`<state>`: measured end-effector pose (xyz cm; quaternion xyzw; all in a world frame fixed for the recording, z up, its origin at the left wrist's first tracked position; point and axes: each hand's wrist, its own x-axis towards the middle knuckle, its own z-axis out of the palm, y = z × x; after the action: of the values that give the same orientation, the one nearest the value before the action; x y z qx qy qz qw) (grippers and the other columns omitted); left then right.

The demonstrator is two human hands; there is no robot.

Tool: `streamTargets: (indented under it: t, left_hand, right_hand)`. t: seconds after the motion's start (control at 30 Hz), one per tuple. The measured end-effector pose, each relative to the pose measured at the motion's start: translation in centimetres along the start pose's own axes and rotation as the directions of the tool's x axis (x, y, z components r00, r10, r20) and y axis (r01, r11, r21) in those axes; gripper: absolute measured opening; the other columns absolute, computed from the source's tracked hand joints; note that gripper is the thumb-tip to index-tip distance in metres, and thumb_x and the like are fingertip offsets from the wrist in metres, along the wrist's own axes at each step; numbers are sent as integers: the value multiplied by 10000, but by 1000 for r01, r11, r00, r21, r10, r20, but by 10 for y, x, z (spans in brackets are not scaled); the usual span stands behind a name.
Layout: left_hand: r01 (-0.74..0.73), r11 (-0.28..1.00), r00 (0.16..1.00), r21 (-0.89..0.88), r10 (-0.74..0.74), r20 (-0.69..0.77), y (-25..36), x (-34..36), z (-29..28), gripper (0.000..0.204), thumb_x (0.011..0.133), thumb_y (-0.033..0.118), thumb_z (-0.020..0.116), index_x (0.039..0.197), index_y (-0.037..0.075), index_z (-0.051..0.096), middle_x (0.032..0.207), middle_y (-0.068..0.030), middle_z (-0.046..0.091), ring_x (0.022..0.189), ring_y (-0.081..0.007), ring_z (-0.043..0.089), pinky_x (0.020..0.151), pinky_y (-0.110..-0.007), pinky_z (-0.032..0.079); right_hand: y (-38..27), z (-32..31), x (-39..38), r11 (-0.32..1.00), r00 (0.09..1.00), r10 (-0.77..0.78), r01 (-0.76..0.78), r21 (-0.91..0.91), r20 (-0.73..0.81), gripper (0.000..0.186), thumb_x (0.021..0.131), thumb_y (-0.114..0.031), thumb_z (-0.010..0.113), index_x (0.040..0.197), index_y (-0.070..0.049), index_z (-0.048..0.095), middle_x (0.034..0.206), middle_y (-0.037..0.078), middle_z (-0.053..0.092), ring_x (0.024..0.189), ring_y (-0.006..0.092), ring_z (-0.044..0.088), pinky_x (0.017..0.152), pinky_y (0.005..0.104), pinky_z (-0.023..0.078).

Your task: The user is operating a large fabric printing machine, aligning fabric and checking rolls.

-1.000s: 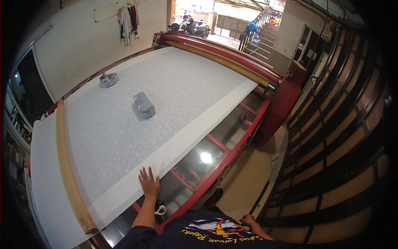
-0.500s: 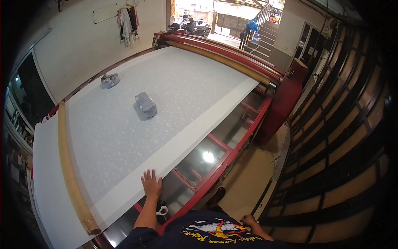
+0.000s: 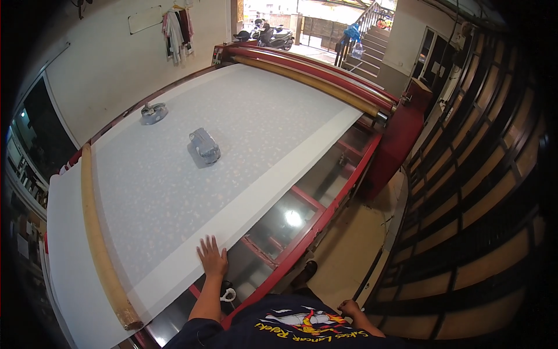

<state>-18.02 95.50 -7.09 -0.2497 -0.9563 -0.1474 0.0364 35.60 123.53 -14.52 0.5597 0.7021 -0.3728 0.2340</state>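
A wide white sheet (image 3: 261, 116) with a faint speckled pattern covers most of the red-framed machine bed (image 3: 314, 227). My left hand (image 3: 212, 256) lies on the sheet's near border, fingers spread. Two grey wrapped lumps, one at the centre (image 3: 204, 145) and one farther back (image 3: 153, 114), rest on the sheet. A long cardboard tube (image 3: 102, 244) lies across its left part. My right hand (image 3: 349, 308) is low at the right, fingers curled; what they hold, if anything, cannot be made out.
Red rollers with a yellow tube (image 3: 308, 87) span the far end beside a red end housing (image 3: 389, 157). A black barred grille (image 3: 465, 192) lines the right, with tiled floor (image 3: 349, 244) between. Stairs (image 3: 366, 52), scooters (image 3: 273, 38) and hanging clothes (image 3: 177, 35) are at the back.
Since a second ago the view has shifted slightly. My left hand stays spread on the sheet's border, and my right hand remains curled low at the right.
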Motion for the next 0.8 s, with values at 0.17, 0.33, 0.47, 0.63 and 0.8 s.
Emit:
streamTargets:
  t: [0.17, 0.33, 0.47, 0.63, 0.8]
  left_hand:
    - [2, 1000, 993, -28, 1, 115, 1, 11, 12, 700, 1005, 440, 510, 1555, 30, 370, 1610, -168, 375, 1525, -395, 250, 1242, -563, 153]
    - [-26, 1000, 1000, 2, 26, 4, 0, -1, 12, 701, 1002, 435, 518, 1557, 34, 369, 1607, -201, 362, 1525, -404, 243, 1240, -564, 160]
    - [-15, 999, 999, -46, 17, 37, 8, 2, 7, 691, 1003, 428, 518, 1558, 44, 373, 1613, -211, 345, 1528, -406, 235, 1239, -578, 150]
    - [19, 999, 992, -27, -16, 123, 5, 4, 10, 711, 996, 447, 520, 1564, 48, 363, 1629, -197, 323, 1540, -396, 207, 1243, -591, 103]
    - [-7, 999, 997, -33, 9, 79, 5, 4, 11, 734, 987, 443, 529, 1557, 15, 356, 1635, -193, 316, 1546, -393, 191, 1246, -586, 94]
  right_hand:
    - [1, 2, 12, 998, 1000, -13, 12, -54, -20, 323, 790, -343, 819, 931, -57, 763, 890, 123, 764, 842, 262, 739, 801, 392, 566]
    - [-14, -4, 5, 999, 1000, 9, -10, -36, -23, 340, 791, -354, 819, 963, -65, 769, 961, 125, 771, 926, 290, 742, 851, 401, 568]
    - [5, 5, 12, 1000, 999, -4, 3, -30, -41, 349, 784, -358, 822, 962, -62, 769, 945, 133, 769, 911, 285, 742, 848, 397, 567]
    - [15, 6, 9, 1000, 1000, 24, -24, -15, 6, 360, 779, -378, 818, 948, -64, 771, 925, 137, 765, 881, 283, 739, 820, 400, 568]
    - [17, 3, 9, 1000, 1000, 7, -8, -15, -13, 357, 780, -378, 815, 933, -59, 768, 911, 135, 762, 864, 283, 736, 801, 400, 566]
